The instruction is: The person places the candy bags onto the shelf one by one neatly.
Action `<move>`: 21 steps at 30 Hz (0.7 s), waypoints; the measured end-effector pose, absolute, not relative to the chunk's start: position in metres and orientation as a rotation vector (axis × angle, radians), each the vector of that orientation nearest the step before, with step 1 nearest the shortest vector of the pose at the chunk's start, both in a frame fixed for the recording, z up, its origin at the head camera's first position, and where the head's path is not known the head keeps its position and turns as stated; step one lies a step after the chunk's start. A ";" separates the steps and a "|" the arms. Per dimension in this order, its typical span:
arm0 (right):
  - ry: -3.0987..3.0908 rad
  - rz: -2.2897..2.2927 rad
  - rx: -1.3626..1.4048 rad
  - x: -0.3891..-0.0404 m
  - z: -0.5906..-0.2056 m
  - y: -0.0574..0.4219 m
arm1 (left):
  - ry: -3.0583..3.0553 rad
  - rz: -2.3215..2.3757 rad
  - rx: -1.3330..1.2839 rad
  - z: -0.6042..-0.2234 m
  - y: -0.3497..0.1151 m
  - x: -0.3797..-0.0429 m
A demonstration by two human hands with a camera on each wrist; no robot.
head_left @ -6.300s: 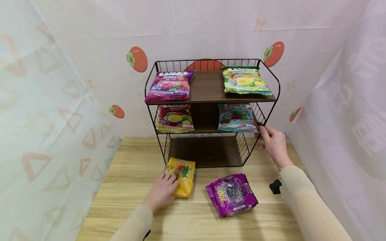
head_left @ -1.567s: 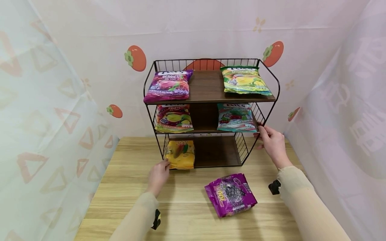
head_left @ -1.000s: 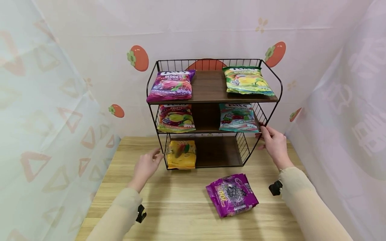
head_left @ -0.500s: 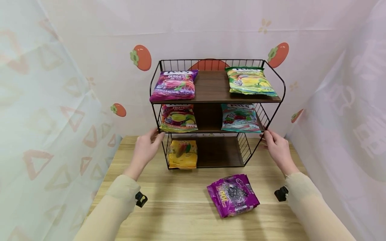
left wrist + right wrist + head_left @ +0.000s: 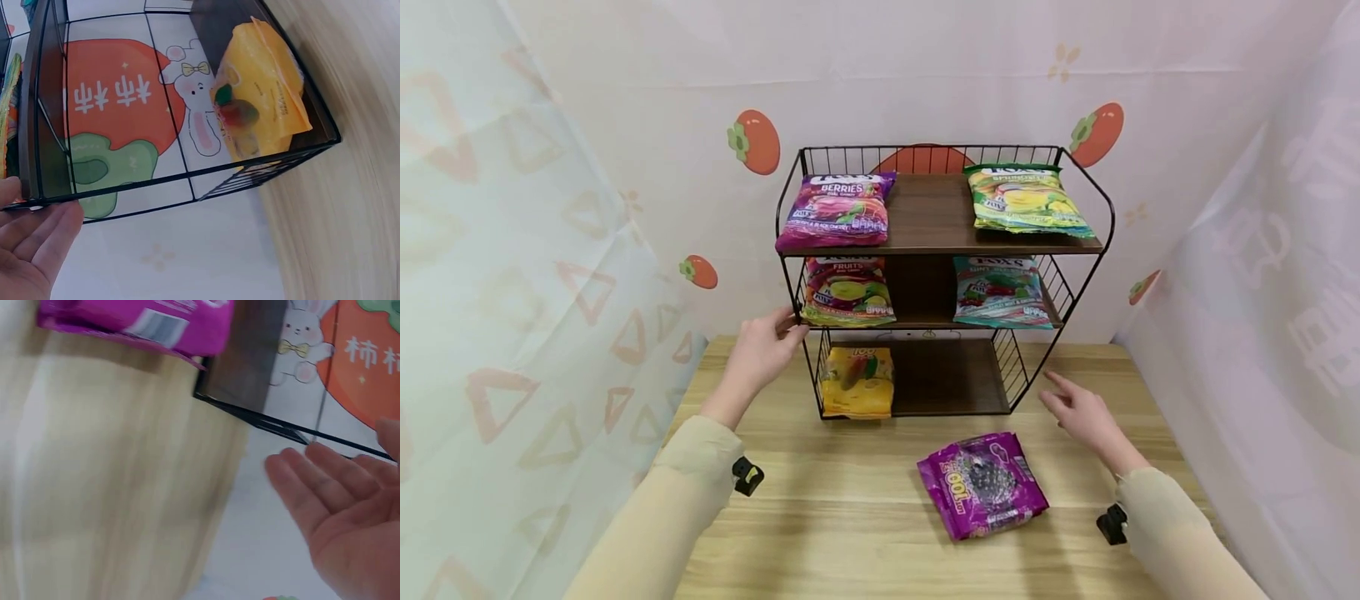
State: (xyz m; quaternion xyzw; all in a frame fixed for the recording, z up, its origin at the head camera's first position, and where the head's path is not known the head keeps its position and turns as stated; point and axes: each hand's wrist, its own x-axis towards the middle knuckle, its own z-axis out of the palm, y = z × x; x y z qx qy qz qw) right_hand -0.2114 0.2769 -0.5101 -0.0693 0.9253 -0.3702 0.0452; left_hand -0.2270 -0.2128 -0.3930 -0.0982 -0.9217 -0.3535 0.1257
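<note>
My left hand (image 5: 762,352) holds the left front post of the three-tier shelf rack (image 5: 925,218) at middle-shelf height, thumb in front and fingers behind. In the left wrist view, the fingers (image 5: 53,240) lie against the black wire frame. My right hand (image 5: 1084,421) is off the rack, just right of its lower right post, with fingers extended and nothing held. A yellow mango candy bag (image 5: 857,387) leans at the left of the bottom shelf. On the table in front of the rack lies a purple candy bag (image 5: 985,485), turned at an angle.
Up top sit a purple berries bag (image 5: 837,212) at left and a green-yellow bag (image 5: 1028,200) at right. The middle shelf carries a fruits bag (image 5: 848,293) and a teal mint bag (image 5: 1002,293). Patterned cloth (image 5: 610,125) surrounds the wooden table (image 5: 842,533).
The yellow bag went from the table onto the bottom shelf. My left hand let it go and moved up to the rack's left post. My right hand released the right post and lowered.
</note>
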 end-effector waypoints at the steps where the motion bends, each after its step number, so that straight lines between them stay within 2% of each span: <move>1: 2.785 -1.117 -0.213 -0.209 -0.514 0.276 | -2.687 -1.049 -0.283 -0.392 -0.213 -0.228; 14: 2.359 -1.155 -0.201 -0.188 -0.559 0.262 | -2.720 -1.202 -0.190 -0.389 -0.210 -0.234; 21: 2.420 -1.125 -0.424 -0.189 -0.575 0.253 | -2.723 -1.180 -0.187 -0.391 -0.213 -0.235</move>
